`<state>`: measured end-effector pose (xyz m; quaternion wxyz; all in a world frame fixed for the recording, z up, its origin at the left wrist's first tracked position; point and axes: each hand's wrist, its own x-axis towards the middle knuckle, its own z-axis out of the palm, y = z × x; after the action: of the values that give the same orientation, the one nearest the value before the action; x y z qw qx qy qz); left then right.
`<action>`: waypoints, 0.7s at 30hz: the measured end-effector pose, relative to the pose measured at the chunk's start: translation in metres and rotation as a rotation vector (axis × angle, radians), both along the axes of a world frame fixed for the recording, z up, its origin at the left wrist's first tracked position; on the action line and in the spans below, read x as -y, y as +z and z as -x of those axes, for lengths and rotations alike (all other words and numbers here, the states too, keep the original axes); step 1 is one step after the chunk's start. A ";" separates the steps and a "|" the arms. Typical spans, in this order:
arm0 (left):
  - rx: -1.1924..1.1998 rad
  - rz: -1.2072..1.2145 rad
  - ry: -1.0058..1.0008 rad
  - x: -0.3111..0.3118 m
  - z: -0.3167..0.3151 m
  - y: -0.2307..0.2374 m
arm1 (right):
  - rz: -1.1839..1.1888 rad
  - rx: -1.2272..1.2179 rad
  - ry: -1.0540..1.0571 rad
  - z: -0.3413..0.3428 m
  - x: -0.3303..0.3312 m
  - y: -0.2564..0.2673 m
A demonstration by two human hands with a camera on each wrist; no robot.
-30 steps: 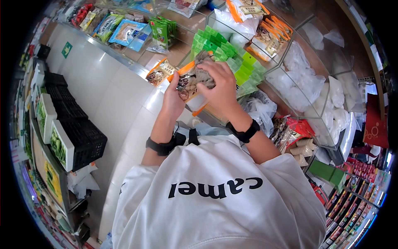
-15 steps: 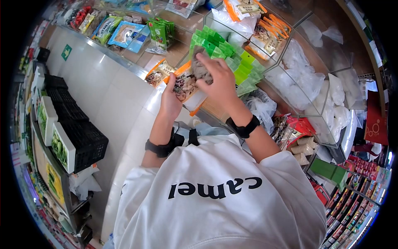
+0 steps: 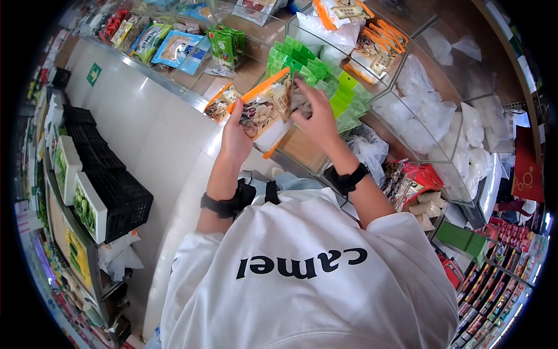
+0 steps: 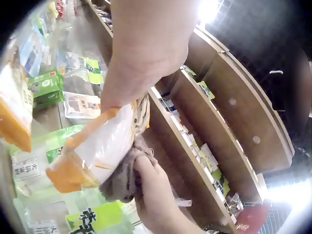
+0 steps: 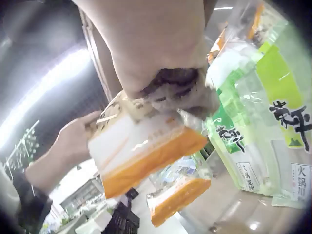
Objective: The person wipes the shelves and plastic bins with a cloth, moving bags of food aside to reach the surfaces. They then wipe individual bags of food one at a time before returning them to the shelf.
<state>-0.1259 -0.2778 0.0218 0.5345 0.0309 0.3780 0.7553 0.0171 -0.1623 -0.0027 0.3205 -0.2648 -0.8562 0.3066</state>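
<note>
An orange-edged food packet [image 3: 264, 113] is gripped at its left edge by my left hand [image 3: 235, 136], thumb on the printed face. My right hand [image 3: 317, 116] holds a crumpled grey-brown cloth [image 3: 300, 102] against the packet's right side. In the left wrist view the cloth [image 4: 123, 178] is bunched in the right hand [image 4: 158, 197] and touches the packet [image 4: 107, 141]. The right wrist view shows the packet's white and orange side [image 5: 146, 151], with the left hand [image 5: 68, 146] at its far edge.
Green packets [image 3: 343, 96] stand in a row beyond the right hand. Another orange-edged packet [image 3: 220, 104] lies left of the held one. Glass dividers separate white bags [image 3: 415, 116] on the right. Black crates [image 3: 119, 198] stand across the aisle.
The right hand and cloth have moved right and slightly down, from over the packet's upper part to its right side. More of the packet's printed face shows. The left hand has shifted slightly left.
</note>
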 end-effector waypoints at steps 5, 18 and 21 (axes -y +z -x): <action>-0.057 0.042 -0.123 -0.004 0.006 -0.001 | 0.775 -0.175 0.216 -0.011 -0.013 0.002; -0.040 -0.051 -0.088 -0.011 0.002 -0.033 | 0.781 -0.200 0.048 -0.020 -0.030 0.012; -0.126 -0.064 -0.155 -0.008 -0.001 -0.055 | 0.857 -0.214 0.055 -0.018 -0.035 0.018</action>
<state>-0.1252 -0.2698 -0.0330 0.5650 0.1246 0.3832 0.7200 0.0352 -0.1271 0.0148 0.2605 -0.3176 -0.6206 0.6679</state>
